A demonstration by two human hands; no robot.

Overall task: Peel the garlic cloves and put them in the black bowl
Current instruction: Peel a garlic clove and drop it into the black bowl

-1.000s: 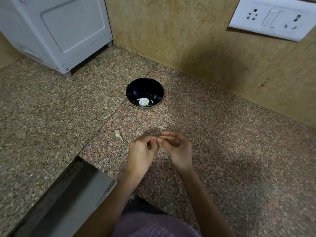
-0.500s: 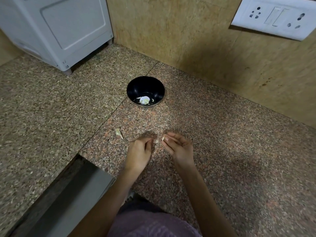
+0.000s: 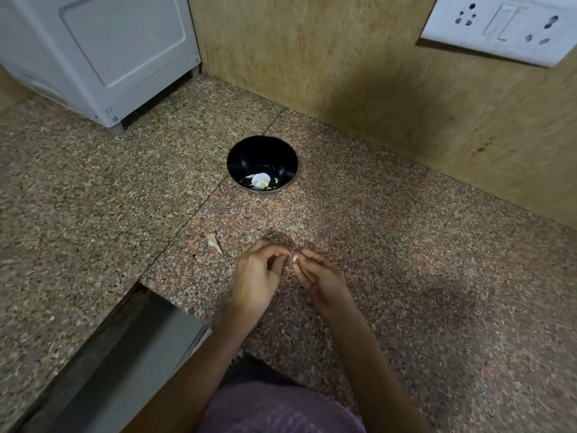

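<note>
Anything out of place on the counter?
One pale garlic piece lies loose on the counter left of the left hand, outside the black bowl; clove or peel, I cannot tell. The bowl stands upright, nothing spilled; the right hand pinches a garlic clove.

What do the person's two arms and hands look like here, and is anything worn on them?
The left hand and the right hand wear no glove, and no ring, watch or bracelet shows. The left arm and the right arm are bare down to the frame's lower edge, with no sleeve. Between them lies a purple, slightly mottled garment.
</note>
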